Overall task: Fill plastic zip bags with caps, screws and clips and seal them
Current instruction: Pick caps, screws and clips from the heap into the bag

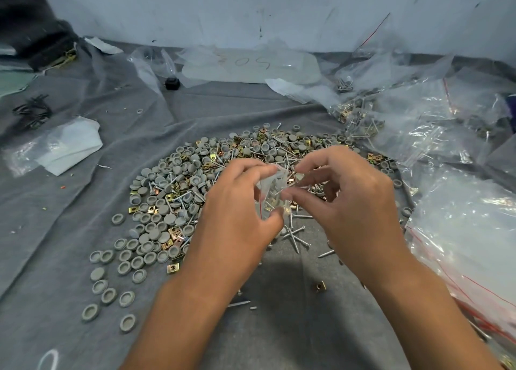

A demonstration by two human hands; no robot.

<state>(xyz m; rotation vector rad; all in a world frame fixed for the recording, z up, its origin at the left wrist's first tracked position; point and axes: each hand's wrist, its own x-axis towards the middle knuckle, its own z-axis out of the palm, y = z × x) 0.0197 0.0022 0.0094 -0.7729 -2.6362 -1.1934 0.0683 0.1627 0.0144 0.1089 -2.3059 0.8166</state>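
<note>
- The left hand [240, 202] and right hand [349, 199] both pinch the small zip bag [275, 193] over the pile of parts [173, 191] mid-surface; 
- It looks filled; they hold its top to press it shut.

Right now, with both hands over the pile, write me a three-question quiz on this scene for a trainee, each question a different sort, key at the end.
1. True or false: the left hand and the right hand both hold the small bag.
2. Multiple choice: the sheet under the pile is A) grey, B) red, C) yellow.
3. Fill in: the round grey parts lying loose at the left are ____.

Key: 1 true. 2 A. 3 caps.
</note>
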